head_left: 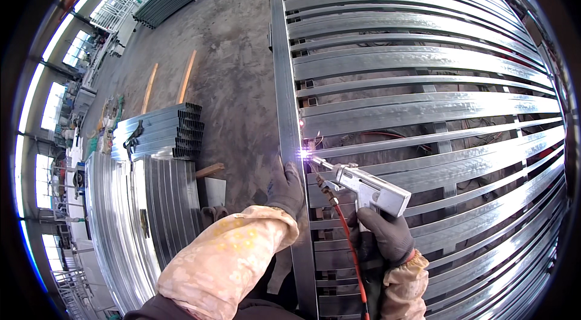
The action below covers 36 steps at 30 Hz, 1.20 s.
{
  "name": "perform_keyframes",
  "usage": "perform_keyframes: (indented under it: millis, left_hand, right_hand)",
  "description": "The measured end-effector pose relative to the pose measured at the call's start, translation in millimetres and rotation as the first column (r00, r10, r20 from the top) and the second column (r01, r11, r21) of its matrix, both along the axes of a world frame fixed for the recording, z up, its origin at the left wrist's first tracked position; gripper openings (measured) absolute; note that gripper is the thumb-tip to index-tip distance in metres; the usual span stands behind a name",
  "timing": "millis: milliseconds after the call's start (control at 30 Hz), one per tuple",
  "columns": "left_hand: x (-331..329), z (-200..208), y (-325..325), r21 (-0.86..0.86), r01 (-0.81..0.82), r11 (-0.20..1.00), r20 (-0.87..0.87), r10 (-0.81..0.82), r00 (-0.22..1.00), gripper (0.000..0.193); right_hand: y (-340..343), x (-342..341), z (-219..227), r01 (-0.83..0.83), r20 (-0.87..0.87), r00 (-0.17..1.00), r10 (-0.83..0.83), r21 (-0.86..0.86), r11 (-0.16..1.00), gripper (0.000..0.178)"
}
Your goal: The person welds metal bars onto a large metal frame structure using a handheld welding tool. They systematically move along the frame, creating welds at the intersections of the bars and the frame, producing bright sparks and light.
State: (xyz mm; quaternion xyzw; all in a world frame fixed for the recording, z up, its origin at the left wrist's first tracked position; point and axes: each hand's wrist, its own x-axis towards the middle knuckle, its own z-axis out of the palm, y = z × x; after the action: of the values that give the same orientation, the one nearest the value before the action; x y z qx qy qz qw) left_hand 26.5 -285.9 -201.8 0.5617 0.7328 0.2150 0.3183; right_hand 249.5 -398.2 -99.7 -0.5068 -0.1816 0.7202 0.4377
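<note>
- Pale, yellow-stained fabric sleeve point(227, 262), covering the person's left forearm, bulges across the lower centre.
- Dark-gloved left hand point(285, 186) lies against the long, straight grey metal beam point(286, 78), pointing away from the wearer; whether it pinches the edge cannot be told.
- Dark-gloved right hand point(390, 238) is wrapped round the handle of the boxy silver metal welding gun point(374, 190) — its nozzle points left, to a violet-white glow point(304, 153) at the beam's right edge.
- Thin orange-red hose point(350, 238) hangs below the gun's front.
- Shiny grey metal bars point(423, 105) run in rows right of the beam.
- Stacked silver metal channels point(154, 129) lie to the left — well apart from both hands.
</note>
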Motion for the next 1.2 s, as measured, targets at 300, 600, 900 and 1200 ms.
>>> perform_keyframes:
  millis: [300, 600, 900, 1200]
  left_hand:
    - [5, 10, -3, 0.07, -0.063, 0.996, -0.033, 0.066, 0.997, 0.047]
    - [0, 4, 0, -0.058, -0.017, 0.998, -0.055, 0.014, 0.998, 0.056]
    - [2, -9, 2, -0.027, 0.02, 0.999, -0.02, -0.021, 1.0, 0.053]
    - [8, -5, -2, 0.156, -0.036, 0.987, -0.103, 0.052, 0.993, 0.051]
  right_hand:
    - [-1, -4, -2, 0.011, 0.005, 1.0, -0.011, 0.032, 0.999, 0.022]
    - [-4, -2, -3, 0.0, 0.011, 1.0, -0.001, 0.023, 1.0, 0.023]
    - [-7, 0, -3, 0.028, 0.019, 0.999, -0.028, 0.013, 1.0, 0.025]
    - [-9, -1, 0, 0.0, 0.034, 0.999, 0.0, 0.006, 1.0, 0.024]
